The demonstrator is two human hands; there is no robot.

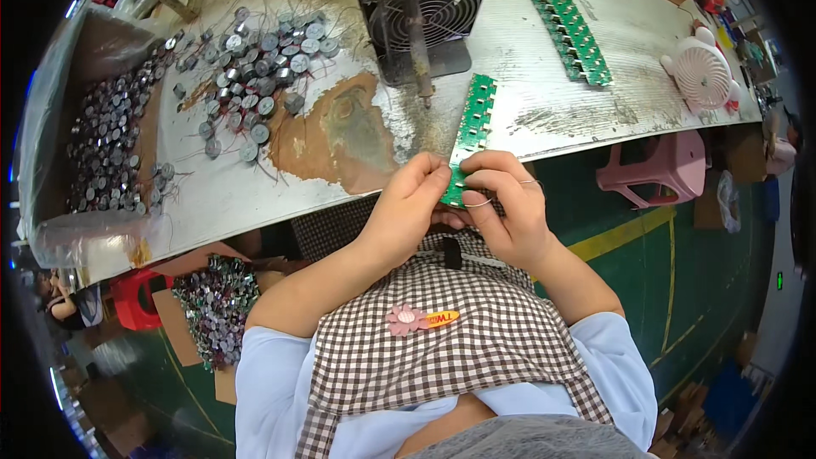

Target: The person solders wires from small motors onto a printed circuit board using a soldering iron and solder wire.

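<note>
A long green circuit board strip (476,115) slants up from between my hands at the table's front edge. My left hand (412,204) is closed on its near end, thumb and forefinger pinched along the left side. On the right side, my right hand (510,208) has its fingertips bent together against the board. A thin silvery wire (480,203) runs at those fingers; its full course is hidden. Just beyond the board's left edge, a soldering iron (416,42) points tip down, fixed upright, with a wooden handle above.
Behind the iron stands a black fan (450,4). Small round motors (255,76) with red wires lie in a heap at left, beside a plastic-lined box (106,144) of more. At right are other green boards (571,38), a pink fan (702,75) and a pink stool (654,170).
</note>
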